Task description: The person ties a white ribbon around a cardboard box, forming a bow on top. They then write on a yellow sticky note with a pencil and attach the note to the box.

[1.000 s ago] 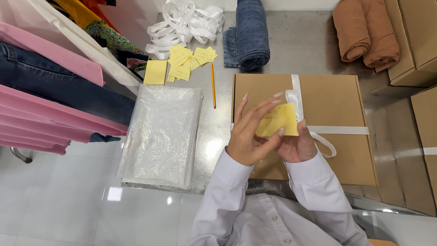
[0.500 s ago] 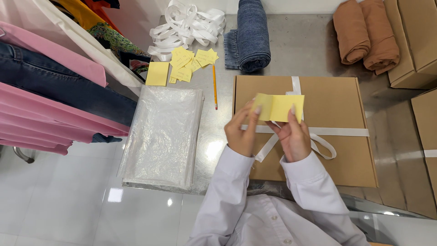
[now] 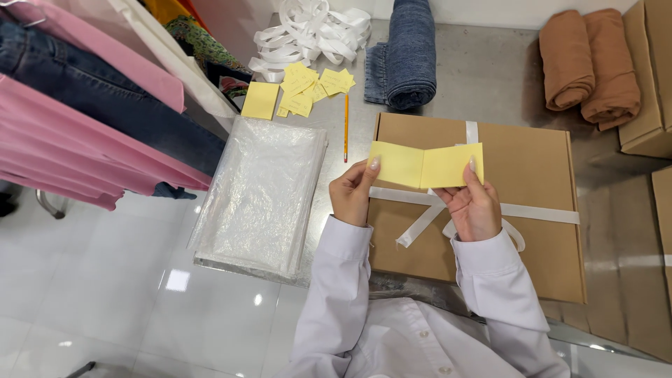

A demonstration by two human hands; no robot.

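The head camera looked down on a pale yellow paper card (image 3: 425, 166), folded at its middle and spread open, held level above a flat brown cardboard box (image 3: 532, 210). The left hand (image 3: 352, 192) pinched the card's left edge between thumb and fingers, and the right hand (image 3: 476, 206) pinched its right edge in the same way, so both sets of fingers were closed on the card. The box lay on a grey metal table (image 3: 490, 77) and was tied crosswise with a white ribbon (image 3: 539, 211), its loose ends lying under the wrists. White shirt sleeves (image 3: 336, 280) covered both forearms.

Left of the box lay a stack of clear plastic bags (image 3: 262, 196), and between the two rested an orange pencil (image 3: 346, 126). Beyond the pencil sat a scatter of small yellow paper notes (image 3: 301, 91) and a heap of white ribbon strips (image 3: 308, 31). A rolled blue denim cloth (image 3: 409, 52) lay behind the box, and two rolled rust-brown cloths (image 3: 588, 59) lay toward the far right. Pink and denim garments (image 3: 84, 112) hung at the left edge.
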